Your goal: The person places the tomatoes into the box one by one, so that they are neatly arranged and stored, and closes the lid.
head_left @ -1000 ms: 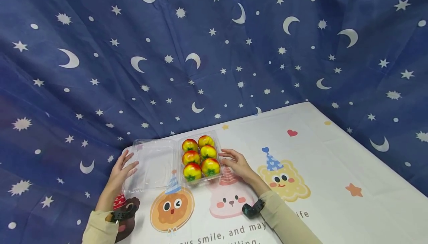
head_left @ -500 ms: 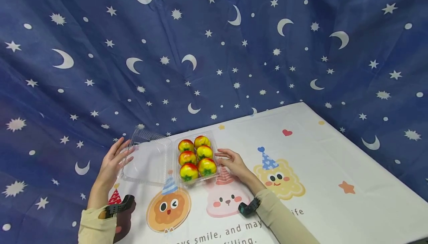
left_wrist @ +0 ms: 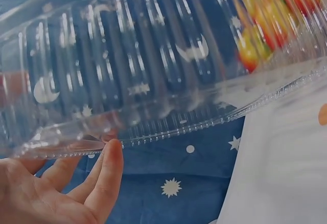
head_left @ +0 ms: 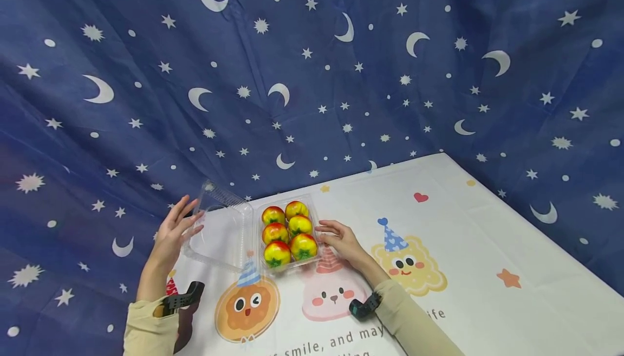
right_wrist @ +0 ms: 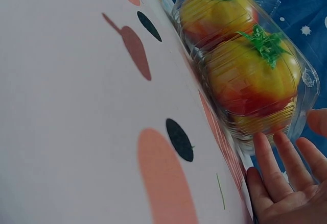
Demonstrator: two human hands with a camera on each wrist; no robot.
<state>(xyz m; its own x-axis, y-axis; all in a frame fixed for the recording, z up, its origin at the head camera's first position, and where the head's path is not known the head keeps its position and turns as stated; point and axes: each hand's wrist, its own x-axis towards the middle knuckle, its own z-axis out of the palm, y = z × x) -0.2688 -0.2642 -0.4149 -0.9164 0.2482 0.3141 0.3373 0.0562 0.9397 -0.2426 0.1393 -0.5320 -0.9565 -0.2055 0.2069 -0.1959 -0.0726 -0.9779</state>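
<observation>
A clear plastic clamshell box (head_left: 290, 265) holds several round yellow-and-red fruits (head_left: 300, 226) with green leafy tops, like persimmons. Its hinged lid (head_left: 221, 226) is swung out to the left and tilted, the outer edge raised. My left hand (head_left: 168, 239) is at that edge; in the left wrist view its fairly straight fingers (left_wrist: 106, 180) meet the beaded rim from below. Part of that hand shows blurred through the plastic. Beside the box's right wall is my right hand (head_left: 343, 242), its extended fingertips (right_wrist: 262, 141) against or very near the ribbed side.
The box sits on a white tablecloth (head_left: 468, 237) printed with cartoon faces and lettering, close to the table's back edge. Behind hangs a dark blue curtain (head_left: 312, 85) with moons and stars. Each wrist bears a dark strap (head_left: 365, 306).
The lid lay flat a second ago; its outer edge has risen and the lid now slants. My left hand rose with it. My right hand stays beside the box.
</observation>
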